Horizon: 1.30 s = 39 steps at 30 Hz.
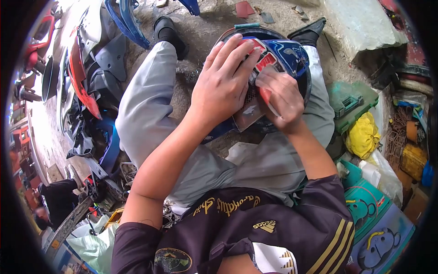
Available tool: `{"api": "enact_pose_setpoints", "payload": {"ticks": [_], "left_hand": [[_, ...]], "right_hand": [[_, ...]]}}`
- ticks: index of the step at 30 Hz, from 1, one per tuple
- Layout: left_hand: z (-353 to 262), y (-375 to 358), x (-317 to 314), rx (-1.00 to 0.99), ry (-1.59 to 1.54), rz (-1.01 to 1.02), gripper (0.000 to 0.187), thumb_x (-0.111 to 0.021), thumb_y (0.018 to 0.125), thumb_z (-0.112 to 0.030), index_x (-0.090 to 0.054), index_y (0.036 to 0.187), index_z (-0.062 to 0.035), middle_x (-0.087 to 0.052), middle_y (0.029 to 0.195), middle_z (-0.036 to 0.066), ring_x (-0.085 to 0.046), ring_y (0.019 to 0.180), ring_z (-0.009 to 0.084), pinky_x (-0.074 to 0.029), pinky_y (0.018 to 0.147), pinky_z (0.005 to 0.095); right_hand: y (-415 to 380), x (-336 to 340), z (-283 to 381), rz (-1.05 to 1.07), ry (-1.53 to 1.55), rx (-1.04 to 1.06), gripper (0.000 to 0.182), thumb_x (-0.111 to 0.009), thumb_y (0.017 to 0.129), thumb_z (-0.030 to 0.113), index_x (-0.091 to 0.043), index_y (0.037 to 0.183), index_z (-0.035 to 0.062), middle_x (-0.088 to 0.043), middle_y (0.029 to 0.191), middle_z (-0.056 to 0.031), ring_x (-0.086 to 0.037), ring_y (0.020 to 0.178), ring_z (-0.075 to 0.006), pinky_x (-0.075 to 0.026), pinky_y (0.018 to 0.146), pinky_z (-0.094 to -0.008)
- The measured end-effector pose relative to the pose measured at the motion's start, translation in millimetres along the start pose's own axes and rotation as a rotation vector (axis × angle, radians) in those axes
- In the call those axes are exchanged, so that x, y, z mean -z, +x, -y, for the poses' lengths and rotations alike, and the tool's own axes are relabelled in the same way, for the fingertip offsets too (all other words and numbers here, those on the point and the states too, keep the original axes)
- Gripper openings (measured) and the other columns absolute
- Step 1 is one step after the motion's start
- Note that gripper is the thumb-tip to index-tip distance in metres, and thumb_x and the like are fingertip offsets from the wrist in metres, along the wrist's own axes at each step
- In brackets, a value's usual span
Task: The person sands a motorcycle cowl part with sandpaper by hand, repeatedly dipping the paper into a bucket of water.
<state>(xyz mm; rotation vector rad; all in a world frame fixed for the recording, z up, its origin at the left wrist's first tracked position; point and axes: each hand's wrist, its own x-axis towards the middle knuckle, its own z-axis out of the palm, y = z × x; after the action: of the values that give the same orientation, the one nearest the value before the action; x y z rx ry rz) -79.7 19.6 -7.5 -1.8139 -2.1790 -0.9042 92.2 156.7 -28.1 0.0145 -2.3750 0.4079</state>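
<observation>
A glossy blue plastic panel with red, white and black graphics lies over a round black basin between my legs. My left hand rests on the panel's left part, its fingers extended over the red and white graphics. Against the panel's lower right side is my right hand, blurred by motion, with its fingers bent together. A reddish edge shows beneath that hand, but I cannot make out whether it belongs to a held piece. Below the hands, a brownish flat surface is partly visible.
Red, blue and black plastic panels are piled at the left. A pale stone block stands at the upper right. On the right are a green case, a yellow bag and a teal box. Another person is at the lower left.
</observation>
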Motion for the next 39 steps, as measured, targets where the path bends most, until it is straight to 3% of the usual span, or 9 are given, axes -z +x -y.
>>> {"api": "enact_pose_setpoints", "payload": {"ticks": [8, 10, 14, 18, 21, 24, 28, 30, 39], "left_hand": [[-1, -3, 0, -0.003, -0.006, -0.003, 0.060, -0.073, 0.086, -0.012, -0.066, 0.146, -0.0080, -0.058, 0.154, 0.012, -0.048, 0.153, 0.0337, -0.036, 0.129, 0.0518], [-3, -1, 2, 0.000, 0.009, 0.012, 0.060, -0.073, 0.086, -0.012, -0.066, 0.146, -0.0080, -0.058, 0.155, 0.012, -0.048, 0.153, 0.0338, -0.036, 0.128, 0.0519], [-1, -2, 1, -0.006, 0.000, -0.010, 0.060, -0.073, 0.087, -0.012, -0.066, 0.146, -0.0079, -0.058, 0.154, 0.012, -0.047, 0.154, 0.0339, -0.036, 0.129, 0.0516], [0, 0, 0, -0.003, -0.006, -0.017, 0.059, -0.072, 0.088, -0.012, -0.066, 0.146, -0.0077, -0.058, 0.155, 0.012, -0.047, 0.154, 0.0335, -0.035, 0.129, 0.0510], [2, -1, 0, -0.007, -0.004, -0.023, 0.059, -0.073, 0.087, -0.013, -0.067, 0.146, -0.0078, -0.059, 0.155, 0.012, -0.048, 0.154, 0.0335, -0.035, 0.129, 0.0512], [-2, -2, -1, -0.003, -0.011, -0.025, 0.058, -0.072, 0.087, -0.010, -0.067, 0.145, -0.0080, -0.059, 0.154, 0.013, -0.048, 0.153, 0.0345, -0.036, 0.128, 0.0521], [-3, -1, 1, 0.009, -0.042, -0.024, 0.058, -0.070, 0.087, -0.004, -0.068, 0.145, -0.0081, -0.059, 0.154, 0.014, -0.048, 0.153, 0.0366, -0.038, 0.127, 0.0535], [-4, -1, 1, 0.008, -0.046, -0.019, 0.059, -0.071, 0.086, -0.004, -0.068, 0.145, -0.0082, -0.059, 0.154, 0.014, -0.048, 0.153, 0.0368, -0.038, 0.127, 0.0537], [0, 2, 0, -0.015, -0.019, -0.024, 0.060, -0.076, 0.086, -0.013, -0.067, 0.145, -0.0078, -0.058, 0.153, 0.012, -0.048, 0.153, 0.0346, -0.035, 0.129, 0.0522]], "right_hand": [[-10, -3, -14, -0.025, 0.033, -0.001, 0.028, -0.073, 0.093, 0.010, -0.075, 0.119, -0.0002, -0.077, 0.121, -0.0178, -0.074, 0.115, -0.0385, -0.056, 0.101, -0.0485], [-2, -4, -32, -0.089, 0.009, -0.167, 0.032, -0.075, 0.089, 0.010, -0.076, 0.119, 0.0001, -0.077, 0.122, -0.0161, -0.074, 0.117, -0.0362, -0.056, 0.104, -0.0476], [9, 5, 9, 0.028, 0.112, 0.033, 0.019, -0.074, 0.096, 0.003, -0.076, 0.115, -0.0014, -0.079, 0.114, -0.0176, -0.076, 0.107, -0.0391, -0.060, 0.095, -0.0499], [-5, -11, -26, -0.121, -0.039, -0.165, 0.031, -0.077, 0.087, 0.009, -0.076, 0.116, 0.0014, -0.077, 0.118, -0.0178, -0.074, 0.113, -0.0398, -0.056, 0.105, -0.0534], [-1, -2, 1, -0.005, 0.042, 0.020, 0.028, -0.076, 0.089, 0.005, -0.076, 0.117, 0.0010, -0.077, 0.118, -0.0174, -0.075, 0.109, -0.0384, -0.059, 0.096, -0.0499], [5, -4, -31, -0.130, 0.020, -0.145, 0.026, -0.076, 0.090, 0.007, -0.076, 0.115, 0.0018, -0.077, 0.118, -0.0164, -0.075, 0.111, -0.0382, -0.059, 0.097, -0.0492], [2, -4, -1, -0.037, 0.087, 0.041, 0.021, -0.070, 0.096, 0.004, -0.075, 0.117, -0.0008, -0.077, 0.111, -0.0167, -0.074, 0.102, -0.0382, -0.058, 0.094, -0.0490], [1, -9, -25, -0.140, 0.007, -0.128, 0.025, -0.073, 0.093, 0.007, -0.076, 0.117, -0.0008, -0.078, 0.118, -0.0166, -0.075, 0.112, -0.0374, -0.057, 0.100, -0.0497], [-7, -11, -39, -0.136, -0.014, -0.035, 0.028, -0.074, 0.089, 0.003, -0.078, 0.117, 0.0019, -0.079, 0.116, -0.0158, -0.075, 0.113, -0.0387, -0.058, 0.102, -0.0503]]}}
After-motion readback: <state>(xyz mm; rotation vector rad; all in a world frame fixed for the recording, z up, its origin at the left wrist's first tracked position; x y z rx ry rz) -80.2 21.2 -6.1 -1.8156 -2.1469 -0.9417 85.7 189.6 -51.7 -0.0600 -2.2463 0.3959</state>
